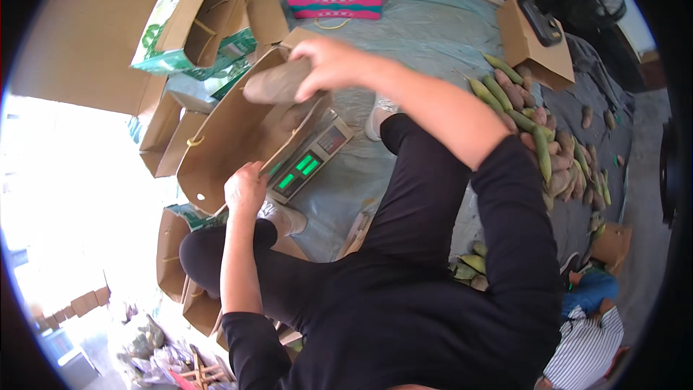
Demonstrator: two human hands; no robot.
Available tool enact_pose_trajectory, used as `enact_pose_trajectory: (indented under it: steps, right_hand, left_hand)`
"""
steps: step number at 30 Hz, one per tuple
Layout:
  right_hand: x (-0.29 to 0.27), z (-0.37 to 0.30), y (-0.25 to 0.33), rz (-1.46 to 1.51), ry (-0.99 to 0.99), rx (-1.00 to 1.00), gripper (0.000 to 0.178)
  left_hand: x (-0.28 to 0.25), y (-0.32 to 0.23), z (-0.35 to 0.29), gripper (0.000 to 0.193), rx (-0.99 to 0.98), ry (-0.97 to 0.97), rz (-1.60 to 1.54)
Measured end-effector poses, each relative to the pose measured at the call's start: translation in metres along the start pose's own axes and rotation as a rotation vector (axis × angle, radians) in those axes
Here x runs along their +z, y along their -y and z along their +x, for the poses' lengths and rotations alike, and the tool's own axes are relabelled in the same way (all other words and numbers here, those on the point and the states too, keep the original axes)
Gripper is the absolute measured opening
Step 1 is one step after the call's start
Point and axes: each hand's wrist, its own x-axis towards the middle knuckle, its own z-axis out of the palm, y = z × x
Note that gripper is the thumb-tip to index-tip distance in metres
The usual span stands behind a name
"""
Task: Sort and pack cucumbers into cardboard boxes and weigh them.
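Observation:
My right hand [328, 65] is closed around one end of a large brown sweet potato [273, 84], slightly blurred, above an open cardboard box [225, 146]. Inside that box another brown sweet potato [293, 117] shows near the right end. With its fingers bent over the near rim, my left hand [246, 186] grips the box. A digital scale [333, 139] with lit green digits shows along the box's near side; whether the box rests fully on it is hidden.
Right of me, a heap of sweet potatoes [560, 182] and long green radishes [495, 92] lies on dark cloth. Green-and-white cartons [167, 36] stand at far left, a pink-and-teal box [336, 3] behind. A small carton [530, 54] stands near a fan [603, 1]. Someone in a striped shirt [588, 347] is lower right.

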Motion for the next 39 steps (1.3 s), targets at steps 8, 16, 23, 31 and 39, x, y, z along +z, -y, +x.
enact_pose_trajectory:
  steps: [8,16,23,31,39]
  right_hand:
    - [0.099,0.041,-0.002,-0.497,0.038,-0.076,0.040]
    - [-0.010,0.001,-0.023,-0.334,-0.129,-0.050,0.044]
    - [-0.089,-0.143,-0.181,-0.202,-0.425,0.444,0.045]
    - [0.042,-0.355,-0.292,-0.280,-0.145,0.976,0.045]
    - [0.169,-0.424,-0.280,0.028,-0.180,1.285,0.073]
  left_hand:
    - [0.006,0.008,0.004,0.026,0.033,0.025,-0.006]
    - [0.000,0.015,0.012,0.022,-0.050,0.043,-0.083]
    - [-0.001,0.019,0.015,0.022,-0.039,0.028,-0.109]
    - [0.001,0.014,0.016,0.025,-0.003,0.000,-0.123]
    - [0.000,0.011,0.014,0.026,-0.053,0.029,-0.154]
